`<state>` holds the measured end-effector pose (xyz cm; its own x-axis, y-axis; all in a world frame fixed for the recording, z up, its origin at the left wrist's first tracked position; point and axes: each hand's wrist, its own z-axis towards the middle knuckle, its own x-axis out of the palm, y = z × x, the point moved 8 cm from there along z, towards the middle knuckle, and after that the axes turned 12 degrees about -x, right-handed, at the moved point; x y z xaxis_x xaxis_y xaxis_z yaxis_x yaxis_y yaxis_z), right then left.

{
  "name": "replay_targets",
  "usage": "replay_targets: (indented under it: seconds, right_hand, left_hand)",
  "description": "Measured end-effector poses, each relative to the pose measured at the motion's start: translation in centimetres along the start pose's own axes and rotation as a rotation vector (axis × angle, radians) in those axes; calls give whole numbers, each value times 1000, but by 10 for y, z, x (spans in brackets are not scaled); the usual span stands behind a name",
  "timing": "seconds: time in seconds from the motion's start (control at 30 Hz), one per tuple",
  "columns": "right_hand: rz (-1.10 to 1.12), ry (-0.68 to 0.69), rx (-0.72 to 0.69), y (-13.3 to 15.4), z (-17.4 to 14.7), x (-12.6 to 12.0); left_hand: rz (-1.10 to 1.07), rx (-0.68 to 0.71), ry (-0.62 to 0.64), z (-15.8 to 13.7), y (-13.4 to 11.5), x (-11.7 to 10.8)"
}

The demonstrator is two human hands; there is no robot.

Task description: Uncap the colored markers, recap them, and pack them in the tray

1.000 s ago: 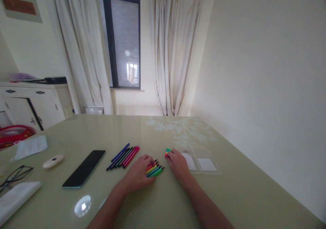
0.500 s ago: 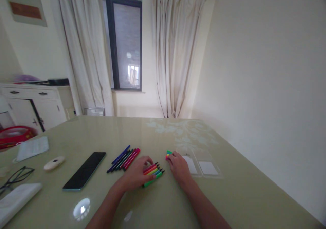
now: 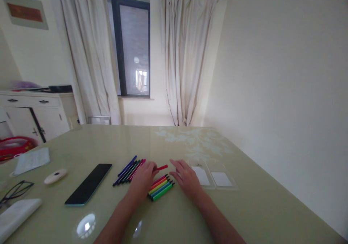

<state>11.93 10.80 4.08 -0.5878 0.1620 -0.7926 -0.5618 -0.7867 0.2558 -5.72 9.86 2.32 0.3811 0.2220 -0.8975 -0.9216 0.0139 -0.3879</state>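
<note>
Bright markers (image 3: 160,189) lie in row. Beyond row: red marker (image 3: 163,167), held in left hand (image 3: 143,179). Right of row: right hand (image 3: 188,179), fingers parted; then clear case (image 3: 210,175). Left of row: more markers (image 3: 127,173), phone (image 3: 89,184).

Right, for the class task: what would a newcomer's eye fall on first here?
Probably the bright pens lying on the table between the left hand and the right hand, green, blue, yellow and red. A red pen is in the left hand, just beyond them. Then the black phone, further left.
</note>
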Motion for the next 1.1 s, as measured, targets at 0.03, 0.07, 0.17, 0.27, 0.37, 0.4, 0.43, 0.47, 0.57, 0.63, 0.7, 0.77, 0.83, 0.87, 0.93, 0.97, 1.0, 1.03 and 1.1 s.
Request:
replay_targets:
  seconds: [0.03,0.07,0.17,0.27,0.37,0.4,0.43,0.47,0.57,0.63,0.7,0.77,0.83,0.87,0.93,0.97,1.0,1.03,1.1]
  right_hand:
    - [17,28,-50,7,1,3]
    - [25,59,-86,11,2,7]
    - [22,103,-146,12,3,10]
    - [40,3,-173,-9,-1,-6]
    - [63,-175,-26,-50,-13,-35]
    - [56,-213,39,-62,-17,-42]
    - [38,-196,78,-68,-20,-43]
    - [18,-170,110,-71,-21,-41]
    - [-15,-36,144,-60,-15,-23]
    - [-32,30,146,-47,-8,-9]
    - [-59,86,149,-36,-4,2]
    - [-92,141,162,-31,-3,8]
    - [-121,180,175,-30,-5,9]
    - [-134,193,178,-29,-6,9]
    - [-156,211,176,-28,-7,8]
    - [-168,218,172,-27,-7,8]
    - [-181,222,168,-27,-7,8]
    - [-196,222,165,-26,-6,8]
    - [-225,215,163,-26,-5,10]
  left_hand:
    - [-33,24,40,-3,-12,4]
    - [-56,55,59,-7,-23,7]
    - [-71,132,94,-17,-45,7]
    - [-19,84,81,-16,-34,-5]
    - [12,-78,20,-4,6,-23]
    - [-5,-112,-1,-1,18,-26]
    - [-14,-118,-13,2,26,-27]
    - [-9,-117,-26,4,32,-26]
    - [-14,-86,-5,5,31,-11]
    - [-39,-70,25,2,23,1]
    - [-65,-53,61,1,15,9]
    - [-76,-60,58,2,15,8]
    - [-39,-124,-22,6,26,-2]
    - [7,-172,-79,7,35,-9]
    - [133,-262,-163,8,51,-19]
    - [192,-292,-175,7,57,-21]
    - [239,-310,-170,7,61,-21]
    - [269,-317,-155,7,64,-19]
    - [297,-313,-118,6,65,-14]
